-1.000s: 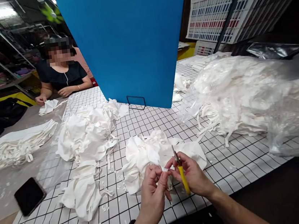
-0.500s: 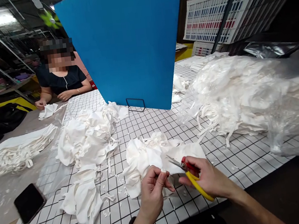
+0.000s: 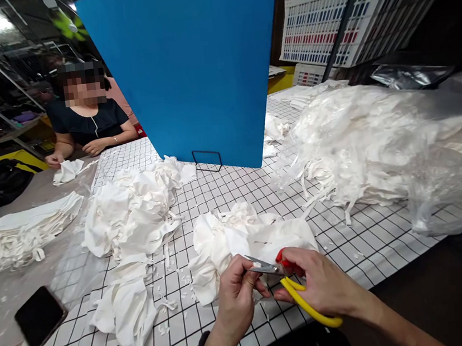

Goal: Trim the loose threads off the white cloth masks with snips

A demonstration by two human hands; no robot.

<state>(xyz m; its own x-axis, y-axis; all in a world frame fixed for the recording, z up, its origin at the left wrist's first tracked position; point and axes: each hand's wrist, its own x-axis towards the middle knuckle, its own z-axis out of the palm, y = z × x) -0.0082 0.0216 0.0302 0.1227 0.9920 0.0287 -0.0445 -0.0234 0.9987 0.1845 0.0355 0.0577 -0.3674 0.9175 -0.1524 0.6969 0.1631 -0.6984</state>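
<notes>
My right hand (image 3: 318, 280) grips a pair of scissors (image 3: 310, 304) with one red and one yellow handle. Their blades stand apart and reach to the fingertips of my left hand (image 3: 237, 290). That hand is closed in a pinch on a small bit of white fabric (image 3: 256, 265), which lies by the blades. Just beyond both hands, a bunched white cloth piece (image 3: 218, 242) rests on the grid-patterned tablecloth (image 3: 233, 192). Small white scraps (image 3: 162, 328) are scattered to the left of my left hand.
White cloth heaps (image 3: 130, 208) lie at left, with a smaller bundle (image 3: 124, 309) nearer and a phone (image 3: 41, 317). A plastic-wrapped pile (image 3: 371, 144) fills the right. A blue board (image 3: 197, 70) stands upright at the back. A co-worker (image 3: 87, 120) sits at far left, handling white cloth.
The scissors have moved left and down, bringing their blades to my left fingertips; the yellow handle has swung outward. My left hand stays pinched in nearly the same place. The view has shifted slightly.
</notes>
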